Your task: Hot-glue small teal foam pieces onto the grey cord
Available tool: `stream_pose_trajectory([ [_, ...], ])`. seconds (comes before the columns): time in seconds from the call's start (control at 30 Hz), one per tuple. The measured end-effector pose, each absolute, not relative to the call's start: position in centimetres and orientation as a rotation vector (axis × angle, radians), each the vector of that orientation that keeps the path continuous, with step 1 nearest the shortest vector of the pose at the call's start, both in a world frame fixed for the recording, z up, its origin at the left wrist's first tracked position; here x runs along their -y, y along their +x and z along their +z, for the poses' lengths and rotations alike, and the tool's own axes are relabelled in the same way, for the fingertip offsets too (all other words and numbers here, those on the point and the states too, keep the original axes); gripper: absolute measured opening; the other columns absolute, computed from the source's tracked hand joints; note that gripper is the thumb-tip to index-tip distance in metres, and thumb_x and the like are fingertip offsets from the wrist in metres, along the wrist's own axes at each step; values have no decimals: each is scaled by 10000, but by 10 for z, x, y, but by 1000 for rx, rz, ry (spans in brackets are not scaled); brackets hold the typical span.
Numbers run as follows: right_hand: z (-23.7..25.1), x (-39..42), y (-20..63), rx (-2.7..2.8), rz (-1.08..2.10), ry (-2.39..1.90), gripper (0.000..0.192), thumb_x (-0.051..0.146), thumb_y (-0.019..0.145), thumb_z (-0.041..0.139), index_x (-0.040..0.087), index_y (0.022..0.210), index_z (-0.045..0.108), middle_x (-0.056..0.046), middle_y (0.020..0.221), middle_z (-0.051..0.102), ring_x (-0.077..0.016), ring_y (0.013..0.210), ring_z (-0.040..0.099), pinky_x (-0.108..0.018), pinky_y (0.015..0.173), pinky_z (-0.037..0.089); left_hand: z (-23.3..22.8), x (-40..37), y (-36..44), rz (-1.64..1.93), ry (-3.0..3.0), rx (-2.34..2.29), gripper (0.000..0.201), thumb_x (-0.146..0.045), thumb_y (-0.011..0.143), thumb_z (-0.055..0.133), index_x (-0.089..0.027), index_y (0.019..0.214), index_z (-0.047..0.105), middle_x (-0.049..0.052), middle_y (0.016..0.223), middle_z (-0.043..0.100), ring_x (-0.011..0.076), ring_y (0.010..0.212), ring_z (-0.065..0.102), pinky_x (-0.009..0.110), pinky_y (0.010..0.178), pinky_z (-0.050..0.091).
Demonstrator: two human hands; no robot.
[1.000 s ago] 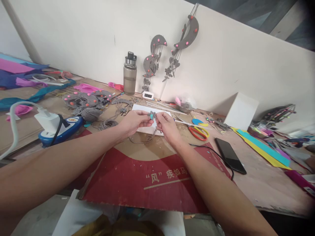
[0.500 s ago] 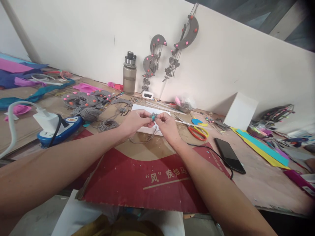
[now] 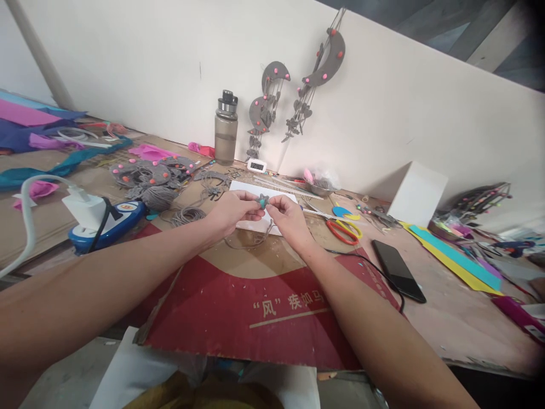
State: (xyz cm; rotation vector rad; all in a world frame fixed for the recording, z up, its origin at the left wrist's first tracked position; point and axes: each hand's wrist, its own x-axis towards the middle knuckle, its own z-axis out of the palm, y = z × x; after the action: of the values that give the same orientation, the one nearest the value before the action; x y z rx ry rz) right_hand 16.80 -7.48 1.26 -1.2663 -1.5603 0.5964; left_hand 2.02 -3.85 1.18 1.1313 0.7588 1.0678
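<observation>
Between the fingertips of both hands is a small grey felt piece with a teal part (image 3: 263, 201). My left hand (image 3: 239, 211) pinches it from the left, and my right hand (image 3: 286, 216) pinches it from the right. Fingers cover much of the piece, so its full shape is hidden. Both hands are above a white sheet of paper (image 3: 247, 187). Grey cord (image 3: 251, 245) hangs below the hands and loops on the cardboard. A coil of grey cord (image 3: 187, 216) lies beside my left wrist. Scissors with red and yellow handles (image 3: 344, 233) lie right of my right hand.
A phone (image 3: 398, 270) with a black cable lies at right. A blue power strip (image 3: 111, 227) with a white charger sits at left. A water bottle (image 3: 226, 128) and small digital clock (image 3: 256, 165) stand by the wall, where grey moon ornaments (image 3: 330, 59) hang.
The fingers have shifted slightly around the small piece, and a bit more of its grey top shows. Both hands keep their pinch; the whole view has moved a little.
</observation>
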Motion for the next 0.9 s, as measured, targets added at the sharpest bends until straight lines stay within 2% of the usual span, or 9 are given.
stream_pose_trajectory([
  [0.2, 16, 76, 168, 1585, 437, -1385, 138, 302, 746, 511, 188, 672, 536, 34, 627, 504, -106, 590, 413, -256, 595, 342, 15, 46, 22, 1073, 1242, -743, 226, -178, 623, 781, -99, 734, 601, 48, 623, 653, 131, 584, 635, 301, 658, 539],
  [0.3, 15, 74, 170, 1587, 456, -1386, 148, 304, 750, 508, 191, 655, 529, 37, 616, 497, -107, 599, 419, -254, 599, 343, 15, 46, 22, 1059, 1248, -754, 232, -183, 620, 785, -100, 729, 598, 51, 614, 654, 132, 580, 636, 292, 648, 537],
  [0.47, 11, 71, 174, 1589, 712, -1280, 171, 354, 749, 538, 193, 803, 564, 30, 697, 533, -104, 618, 434, -241, 588, 371, 14, 40, 20, 1062, 1122, -768, 233, -156, 627, 782, -106, 720, 574, 50, 604, 650, 131, 582, 642, 284, 643, 537],
  [0.6, 10, 71, 173, 1551, 694, -1277, 209, 359, 739, 557, 197, 869, 567, 22, 753, 550, -105, 647, 448, -233, 590, 383, 15, 39, 19, 1090, 1117, -771, 246, -161, 616, 795, -101, 719, 580, 55, 610, 654, 131, 580, 642, 284, 646, 538],
  [0.9, 14, 75, 171, 1573, 460, -1368, 143, 311, 749, 501, 194, 667, 514, 37, 632, 496, -104, 595, 415, -250, 598, 355, 13, 44, 22, 1094, 1377, -792, 219, -209, 635, 775, -126, 740, 602, 46, 620, 663, 155, 587, 652, 301, 631, 540],
])
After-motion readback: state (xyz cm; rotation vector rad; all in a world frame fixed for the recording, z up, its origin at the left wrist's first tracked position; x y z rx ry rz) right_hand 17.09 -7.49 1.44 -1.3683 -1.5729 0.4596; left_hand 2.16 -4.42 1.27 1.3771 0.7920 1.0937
